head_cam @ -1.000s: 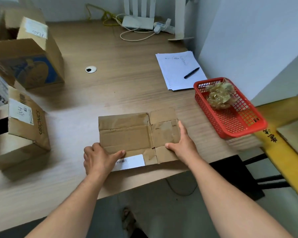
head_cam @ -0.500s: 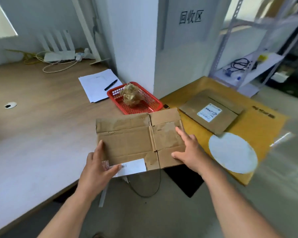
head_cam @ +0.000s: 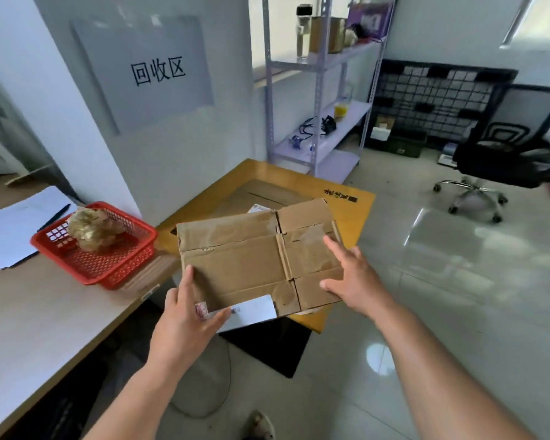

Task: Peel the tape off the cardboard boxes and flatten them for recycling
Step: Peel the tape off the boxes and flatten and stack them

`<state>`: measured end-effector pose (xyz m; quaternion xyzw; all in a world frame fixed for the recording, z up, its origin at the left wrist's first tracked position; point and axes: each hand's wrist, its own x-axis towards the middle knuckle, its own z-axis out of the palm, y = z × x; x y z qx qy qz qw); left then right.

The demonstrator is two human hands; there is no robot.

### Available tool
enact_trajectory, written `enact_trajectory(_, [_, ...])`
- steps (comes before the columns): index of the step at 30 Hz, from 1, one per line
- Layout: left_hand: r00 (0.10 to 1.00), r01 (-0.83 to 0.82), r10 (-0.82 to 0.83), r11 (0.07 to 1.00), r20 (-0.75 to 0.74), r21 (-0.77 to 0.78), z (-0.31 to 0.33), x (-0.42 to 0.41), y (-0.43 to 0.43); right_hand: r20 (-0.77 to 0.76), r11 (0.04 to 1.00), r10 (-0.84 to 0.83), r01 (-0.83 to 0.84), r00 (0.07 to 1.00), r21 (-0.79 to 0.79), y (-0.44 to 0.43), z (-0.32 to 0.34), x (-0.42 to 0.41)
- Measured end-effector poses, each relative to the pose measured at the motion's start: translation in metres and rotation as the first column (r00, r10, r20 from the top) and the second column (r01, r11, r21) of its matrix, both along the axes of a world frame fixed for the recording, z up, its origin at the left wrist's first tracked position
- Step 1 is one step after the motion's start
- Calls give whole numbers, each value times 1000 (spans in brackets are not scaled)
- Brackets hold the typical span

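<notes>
A flattened brown cardboard box (head_cam: 251, 258) with a white label at its near edge hangs in the air between my hands, over the near corner of a low yellow board (head_cam: 359, 211). My left hand (head_cam: 188, 315) pinches its near left corner, thumb on top by the label. My right hand (head_cam: 351, 277) holds its right end, fingers straight on top and thumb at the near edge. Another flattened box (head_cam: 264, 193) lies on the yellow board, mostly hidden behind the held one. A ball of peeled tape (head_cam: 91, 228) sits in a red basket (head_cam: 108, 268).
The wooden desk (head_cam: 29, 319) is at the left, with white papers (head_cam: 10, 227) and a pen. A wall sign hangs above the board. A metal shelf (head_cam: 318, 100) stands behind it, and an office chair (head_cam: 502, 154) at the right on the glossy tiled floor.
Both hands lifted the flattened box off the desk and carried it right, over the yellow board. My view swung right, away from the standing boxes on the desk.
</notes>
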<state>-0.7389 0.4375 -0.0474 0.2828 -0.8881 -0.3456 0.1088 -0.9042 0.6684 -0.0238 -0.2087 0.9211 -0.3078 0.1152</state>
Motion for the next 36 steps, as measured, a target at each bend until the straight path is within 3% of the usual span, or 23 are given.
enact_trajectory(5, [1000, 2, -2, 1000, 7, -21, -12, -63, 12, -25, 998, -31, 33, 999, 54, 11, -7, -61])
enact_trajectory(15, [996, -66, 59, 988, 60, 136, -46, -181, 39, -63, 961, 37, -18, 997, 276, 17, -8, -190])
enact_trajectory(24, [954, -272, 258, 959, 152, 77, -63, -232, 28, 7, 922, 255, -245, 967, 301, -33, -36, -283])
enact_trajectory(36, [683, -693, 666, 720, 301, -19, -57, -303, 23, 85, 696, 679, -676, 729, 240, -152, -62, -411])
